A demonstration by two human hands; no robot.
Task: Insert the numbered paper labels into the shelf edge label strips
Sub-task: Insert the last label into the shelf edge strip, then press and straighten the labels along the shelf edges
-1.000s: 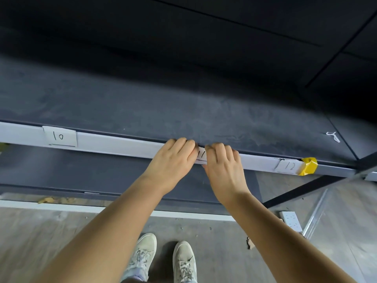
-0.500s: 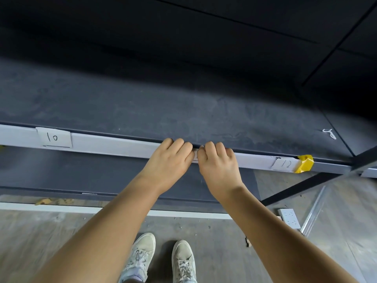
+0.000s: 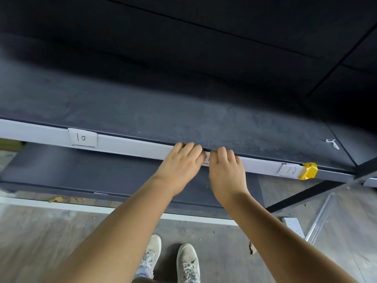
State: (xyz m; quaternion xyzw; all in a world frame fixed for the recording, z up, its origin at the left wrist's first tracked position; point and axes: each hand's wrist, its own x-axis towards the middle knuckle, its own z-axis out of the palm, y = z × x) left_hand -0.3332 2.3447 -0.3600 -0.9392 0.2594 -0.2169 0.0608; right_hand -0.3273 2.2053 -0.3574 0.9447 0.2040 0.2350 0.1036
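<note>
A pale grey label strip (image 3: 132, 145) runs along the front edge of the dark shelf (image 3: 142, 111). A paper label marked 10 (image 3: 82, 137) sits in it at the left, and one marked 12 (image 3: 290, 170) at the right. Between them, only a sliver of a third paper label (image 3: 207, 159) shows between my hands. My left hand (image 3: 179, 166) and my right hand (image 3: 226, 172) lie side by side, fingers curled over the strip's top edge at this label. The thumbs are hidden behind the hands.
Yellow tape (image 3: 310, 170) wraps the strip's right end. A lower dark shelf (image 3: 81, 170) lies beneath, with a black diagonal brace (image 3: 306, 196) at the right. On the wooden floor are a white power strip (image 3: 293, 226) and my two pale shoes (image 3: 153, 254).
My hands closed together over the middle label, then parted slightly, so a sliver shows again. The view swung a little left, shifting the strip and its labels rightward in frame.
</note>
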